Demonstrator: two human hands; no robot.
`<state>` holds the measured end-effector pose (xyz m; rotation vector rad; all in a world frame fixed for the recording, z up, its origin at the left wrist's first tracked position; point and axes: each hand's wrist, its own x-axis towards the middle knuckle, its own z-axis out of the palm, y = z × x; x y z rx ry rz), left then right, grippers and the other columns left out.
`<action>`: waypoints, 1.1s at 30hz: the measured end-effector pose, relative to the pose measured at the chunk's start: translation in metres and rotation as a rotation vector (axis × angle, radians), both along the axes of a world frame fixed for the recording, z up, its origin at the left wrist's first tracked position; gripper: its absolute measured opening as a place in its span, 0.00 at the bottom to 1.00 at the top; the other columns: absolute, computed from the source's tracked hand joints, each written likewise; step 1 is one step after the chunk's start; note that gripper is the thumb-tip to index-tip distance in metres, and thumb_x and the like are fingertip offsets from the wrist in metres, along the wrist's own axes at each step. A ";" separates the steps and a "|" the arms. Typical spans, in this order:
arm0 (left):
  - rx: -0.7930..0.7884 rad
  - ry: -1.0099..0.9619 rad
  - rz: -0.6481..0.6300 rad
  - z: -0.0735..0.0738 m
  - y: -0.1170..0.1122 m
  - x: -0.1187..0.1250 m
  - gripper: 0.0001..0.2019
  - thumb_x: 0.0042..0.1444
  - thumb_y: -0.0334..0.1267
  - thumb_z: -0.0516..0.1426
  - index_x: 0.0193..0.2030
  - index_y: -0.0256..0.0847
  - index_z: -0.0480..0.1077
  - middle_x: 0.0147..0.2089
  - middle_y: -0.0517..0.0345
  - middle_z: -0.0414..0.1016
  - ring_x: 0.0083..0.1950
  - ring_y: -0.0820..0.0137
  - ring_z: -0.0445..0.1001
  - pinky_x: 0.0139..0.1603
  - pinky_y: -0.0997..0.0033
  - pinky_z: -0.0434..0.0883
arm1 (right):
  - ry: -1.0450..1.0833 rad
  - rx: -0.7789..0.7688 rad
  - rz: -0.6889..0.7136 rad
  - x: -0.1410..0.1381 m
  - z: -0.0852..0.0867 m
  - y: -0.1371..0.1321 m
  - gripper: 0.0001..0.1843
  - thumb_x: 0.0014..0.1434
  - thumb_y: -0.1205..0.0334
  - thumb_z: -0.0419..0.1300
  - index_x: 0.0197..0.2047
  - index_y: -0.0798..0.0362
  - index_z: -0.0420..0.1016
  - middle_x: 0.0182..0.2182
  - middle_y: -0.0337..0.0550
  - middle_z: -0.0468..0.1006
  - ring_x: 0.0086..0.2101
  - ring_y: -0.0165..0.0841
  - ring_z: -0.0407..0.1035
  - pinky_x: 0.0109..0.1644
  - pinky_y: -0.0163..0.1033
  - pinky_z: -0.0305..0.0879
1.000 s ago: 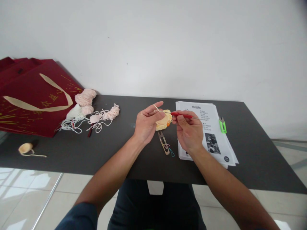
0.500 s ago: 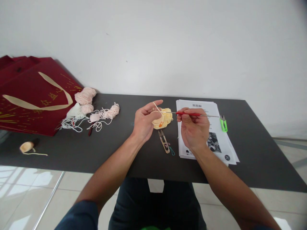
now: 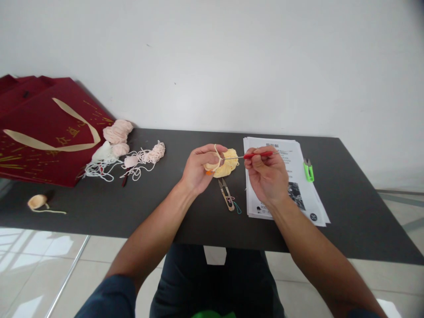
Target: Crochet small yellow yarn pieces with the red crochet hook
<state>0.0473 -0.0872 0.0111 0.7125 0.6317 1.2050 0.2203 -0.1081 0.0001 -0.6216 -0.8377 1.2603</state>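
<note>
My left hand (image 3: 197,170) is closed around a small cream crochet piece (image 3: 212,166), with a strand of yarn looped over the index finger. A bit of orange, perhaps a stitch marker, shows at the lower edge of the piece. Between thumb and fingers of my right hand (image 3: 268,174) is a crochet hook (image 3: 258,155) with a red grip. Its metal shaft points left, and the tip reaches the yarn at my left fingers. Just behind the piece lies a ball of yellow yarn (image 3: 229,163) on the table.
Thread snips (image 3: 226,195) lie below the yellow yarn. Printed sheets (image 3: 281,212) rest under my right hand, with green snips (image 3: 308,170) beside them. Pink yarn (image 3: 118,131), white yarn (image 3: 102,154) and a dark red bag (image 3: 39,132) are at left, near a small cream crochet cup (image 3: 37,202).
My left hand has rolled, its index finger curling down over the crochet piece. The hook has tilted and shifted slightly left, and the orange bit has moved left and partly out of sight.
</note>
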 end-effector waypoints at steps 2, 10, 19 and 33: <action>0.016 0.007 -0.018 -0.002 0.000 0.000 0.10 0.40 0.28 0.66 0.33 0.36 0.83 0.26 0.56 0.79 0.27 0.72 0.75 0.31 0.71 0.72 | 0.052 -0.094 0.041 0.000 -0.002 0.001 0.11 0.51 0.63 0.78 0.34 0.47 0.80 0.34 0.34 0.83 0.29 0.21 0.73 0.35 0.25 0.73; 0.119 0.137 0.050 -0.014 -0.002 0.010 0.10 0.45 0.36 0.73 0.37 0.41 0.84 0.37 0.56 0.83 0.35 0.69 0.79 0.41 0.67 0.77 | 0.122 -0.221 0.073 -0.011 -0.008 -0.003 0.09 0.53 0.60 0.77 0.36 0.47 0.83 0.37 0.34 0.87 0.35 0.20 0.79 0.44 0.21 0.78; 0.103 0.141 0.085 -0.016 -0.002 0.014 0.08 0.47 0.36 0.72 0.35 0.40 0.83 0.39 0.56 0.83 0.37 0.71 0.79 0.42 0.70 0.76 | 0.127 -0.212 0.049 -0.015 -0.009 -0.005 0.07 0.57 0.61 0.74 0.38 0.48 0.82 0.37 0.34 0.87 0.34 0.21 0.79 0.46 0.23 0.79; 0.084 0.281 0.233 -0.010 -0.005 0.017 0.32 0.44 0.31 0.69 0.60 0.40 0.76 0.36 0.61 0.80 0.33 0.74 0.76 0.38 0.73 0.74 | -0.009 -0.165 -0.083 -0.019 -0.016 -0.004 0.07 0.59 0.60 0.73 0.40 0.47 0.80 0.37 0.35 0.86 0.34 0.25 0.79 0.45 0.33 0.81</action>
